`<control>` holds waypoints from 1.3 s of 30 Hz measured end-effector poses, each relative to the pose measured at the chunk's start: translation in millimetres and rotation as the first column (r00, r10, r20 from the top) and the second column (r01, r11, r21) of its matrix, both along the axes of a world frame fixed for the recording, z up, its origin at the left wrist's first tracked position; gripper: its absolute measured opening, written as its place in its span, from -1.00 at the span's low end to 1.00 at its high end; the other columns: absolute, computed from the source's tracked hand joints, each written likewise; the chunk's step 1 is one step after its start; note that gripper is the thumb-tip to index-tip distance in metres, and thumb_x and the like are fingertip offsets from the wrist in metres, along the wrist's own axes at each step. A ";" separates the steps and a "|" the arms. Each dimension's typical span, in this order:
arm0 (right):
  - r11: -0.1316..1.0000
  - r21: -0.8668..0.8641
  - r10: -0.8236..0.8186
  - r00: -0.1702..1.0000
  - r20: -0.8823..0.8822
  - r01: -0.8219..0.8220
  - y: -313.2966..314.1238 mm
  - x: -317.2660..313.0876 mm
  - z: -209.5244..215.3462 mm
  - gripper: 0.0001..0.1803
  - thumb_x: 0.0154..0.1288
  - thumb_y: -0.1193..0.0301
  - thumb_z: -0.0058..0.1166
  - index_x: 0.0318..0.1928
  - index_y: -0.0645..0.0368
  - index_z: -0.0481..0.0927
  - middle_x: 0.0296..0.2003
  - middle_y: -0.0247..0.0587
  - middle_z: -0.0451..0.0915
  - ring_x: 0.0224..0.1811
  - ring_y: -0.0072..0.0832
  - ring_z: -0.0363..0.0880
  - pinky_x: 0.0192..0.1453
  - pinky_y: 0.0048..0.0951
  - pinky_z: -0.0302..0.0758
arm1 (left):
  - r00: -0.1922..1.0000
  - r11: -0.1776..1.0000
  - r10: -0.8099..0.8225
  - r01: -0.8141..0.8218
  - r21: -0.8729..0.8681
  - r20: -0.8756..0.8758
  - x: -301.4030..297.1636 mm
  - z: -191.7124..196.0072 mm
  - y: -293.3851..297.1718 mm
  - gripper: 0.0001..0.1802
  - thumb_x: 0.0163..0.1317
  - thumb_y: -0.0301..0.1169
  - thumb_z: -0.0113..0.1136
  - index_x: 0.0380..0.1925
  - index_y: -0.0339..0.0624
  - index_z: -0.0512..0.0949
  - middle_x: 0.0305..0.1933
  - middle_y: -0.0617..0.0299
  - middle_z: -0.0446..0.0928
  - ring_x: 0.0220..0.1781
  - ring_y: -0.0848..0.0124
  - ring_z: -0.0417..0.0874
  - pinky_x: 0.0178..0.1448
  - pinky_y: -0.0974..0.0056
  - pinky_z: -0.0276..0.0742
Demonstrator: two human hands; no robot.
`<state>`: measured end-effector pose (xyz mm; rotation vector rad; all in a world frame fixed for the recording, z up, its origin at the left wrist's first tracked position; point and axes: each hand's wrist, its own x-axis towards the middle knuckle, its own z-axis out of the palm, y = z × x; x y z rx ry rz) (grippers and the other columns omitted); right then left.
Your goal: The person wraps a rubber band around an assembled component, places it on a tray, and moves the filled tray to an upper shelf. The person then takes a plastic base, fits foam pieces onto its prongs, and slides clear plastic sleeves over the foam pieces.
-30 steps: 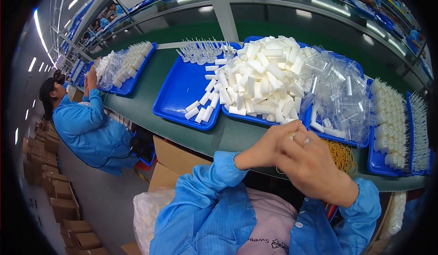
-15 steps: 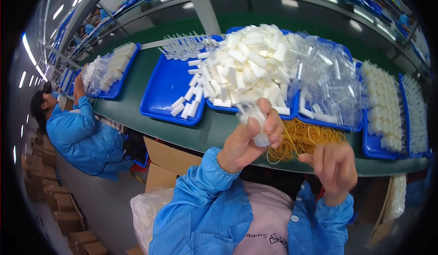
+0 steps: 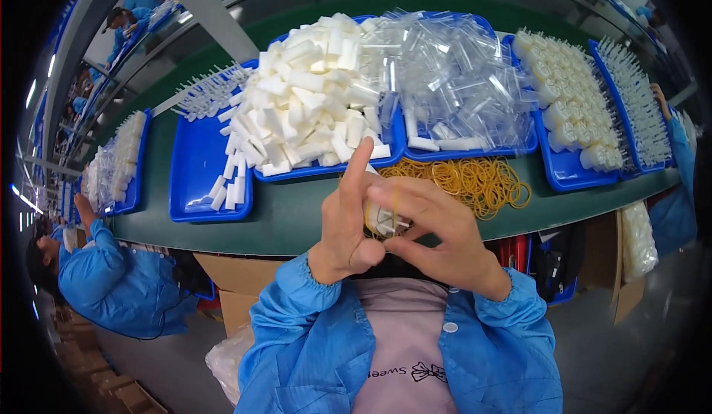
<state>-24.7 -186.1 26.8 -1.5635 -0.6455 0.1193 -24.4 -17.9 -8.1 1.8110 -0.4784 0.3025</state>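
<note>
Between my two hands is a small bundle of white and clear plastic pieces [image 3: 383, 221], partly covered by fingers. My left hand [image 3: 343, 225] grips it from the left, index finger pointing up and thumb low beside it. A yellow rubber band [image 3: 396, 197] runs over the bundle and the fingers of my right hand [image 3: 449, 236], which pinch the band from the right. Just beyond the hands lies a heap of yellow rubber bands [image 3: 475, 183] on the green table [image 3: 282, 229].
Blue trays stand across the table: one with white foam-like blocks [image 3: 304, 95], another with clear plastic sleeves [image 3: 452, 80]. To the right are trays of whitish cups [image 3: 567, 103] and thin-stemmed parts [image 3: 634, 106]. A co-worker in blue [image 3: 122, 280] sits at left; cardboard boxes [image 3: 233, 277] stand below the edge.
My right hand has moved left and up to meet the left hand at the bundle, and a rubber band now stretches over it. The view has shifted toward the right.
</note>
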 end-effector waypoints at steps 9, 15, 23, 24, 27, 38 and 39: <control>0.932 -0.360 0.053 0.974 0.222 0.031 -14.3 0.0 22.3 -0.54 -0.15 0.52 0.32 -0.16 0.13 0.44 -0.13 -0.23 0.43 -0.28 -0.27 0.55 -0.31 -0.34 0.52 | 0.993 0.994 -0.109 0.108 0.029 0.037 -5.4 -8.8 -16.7 0.24 0.04 0.54 -0.38 0.35 -0.44 0.00 -0.19 -0.07 0.57 -0.20 0.08 0.65 -0.15 0.20 0.55; 0.978 -0.153 0.140 0.990 -0.015 -0.140 -18.4 5.4 14.0 -0.54 -0.10 0.50 0.41 -0.15 0.13 0.49 0.00 -0.22 0.36 -0.10 -0.47 0.47 -0.38 -0.64 0.58 | 0.950 0.974 -0.206 0.178 -0.137 -0.233 -13.4 -4.4 -16.5 0.40 -0.17 0.60 -0.27 0.40 -0.35 -0.26 0.01 0.01 0.48 0.02 0.31 0.54 0.09 0.25 0.44; 0.851 -0.512 0.002 0.976 0.219 0.113 -19.8 -3.2 11.2 -0.52 -0.14 0.42 0.38 -0.17 0.10 0.43 -0.20 -0.19 0.36 -0.21 -0.20 0.51 -0.33 -0.26 0.46 | 0.904 0.951 -0.300 0.307 -0.023 -0.304 -5.7 13.0 -30.4 0.27 0.05 0.54 -0.57 0.38 -0.47 -0.23 0.24 -0.20 0.30 0.29 -0.01 0.35 0.32 0.17 0.22; 0.790 -0.592 -0.018 0.972 0.236 0.158 -18.9 -6.5 11.9 -0.52 -0.14 0.41 0.38 -0.18 0.11 0.42 -0.22 -0.18 0.36 -0.19 -0.19 0.51 -0.33 -0.23 0.45 | 0.904 0.951 -0.299 0.307 -0.023 -0.307 -5.8 10.8 -31.9 0.27 0.05 0.54 -0.57 0.38 -0.47 -0.23 0.24 -0.20 0.30 0.29 -0.01 0.35 0.32 0.17 0.22; 0.911 -0.410 0.036 0.980 0.197 0.049 -28.8 4.0 11.5 -0.59 -0.13 0.41 0.40 -0.27 0.12 0.45 -0.23 -0.22 0.37 -0.31 -0.28 0.50 -0.39 -0.38 0.48 | 0.929 0.963 -0.263 0.268 -0.018 -0.259 -7.8 4.3 -35.7 0.25 0.08 0.52 -0.56 0.37 -0.48 -0.23 0.23 -0.19 0.31 0.29 -0.02 0.36 0.31 0.17 0.23; 0.907 -0.384 -0.057 0.953 0.299 0.175 -17.5 -4.9 2.3 -0.37 -0.24 0.48 0.42 -0.05 0.13 0.44 -0.07 -0.15 0.37 -0.15 -0.27 0.51 -0.27 -0.45 0.53 | 0.846 0.918 -0.373 0.275 -0.287 -0.381 -5.2 10.8 -37.8 0.21 0.07 0.53 -0.58 0.41 -0.33 -0.25 0.19 -0.06 0.30 0.08 0.29 0.46 0.09 0.30 0.38; 0.942 -0.287 -0.099 0.959 0.266 0.177 -15.0 -2.9 8.1 -0.46 -0.20 0.53 0.37 -0.13 0.14 0.41 -0.15 -0.17 0.34 -0.30 -0.26 0.49 -0.33 -0.35 0.48 | 0.848 0.908 -0.379 0.265 -0.323 -0.370 -4.4 9.6 -35.8 0.21 0.06 0.54 -0.56 0.41 -0.32 -0.23 0.15 -0.03 0.32 0.06 0.32 0.45 0.09 0.32 0.37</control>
